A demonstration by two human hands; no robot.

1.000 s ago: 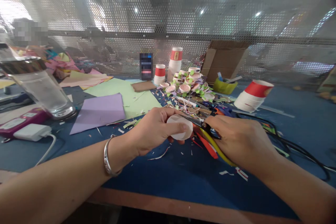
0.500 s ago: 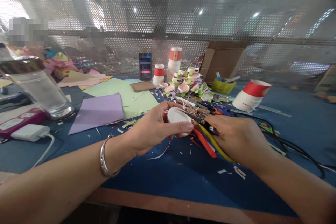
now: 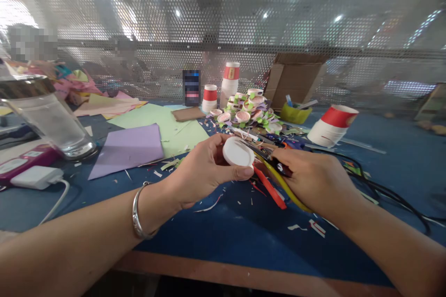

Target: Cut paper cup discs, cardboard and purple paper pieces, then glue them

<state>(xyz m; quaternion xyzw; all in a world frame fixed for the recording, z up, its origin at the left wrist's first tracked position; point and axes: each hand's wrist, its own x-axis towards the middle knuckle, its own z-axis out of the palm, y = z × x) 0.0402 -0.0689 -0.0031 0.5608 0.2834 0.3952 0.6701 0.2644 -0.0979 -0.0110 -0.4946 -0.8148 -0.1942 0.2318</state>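
My left hand, with a silver bangle at the wrist, is closed around the rim of a round white paper cup bottom, tilted with its flat face toward me. My right hand is closed on scissors with dark blades. Their tips reach the far right edge of the cup bottom; whether they touch it I cannot tell. Under the right hand runs a curved yellow strip-like thing. Beside it on the table lies a long orange-red object, its kind unclear.
Behind my hands is a heap of cut cup bottoms with green and purple paper bits. Cup stacks and a tilted red-white stack stand near. Left are purple paper, a glass bottle and a charger. Black cables lie right.
My left hand has turned the cup bottom, so its white face and raised rim show more fully. The left thumb has shifted lower. The scissors stay near its edge.
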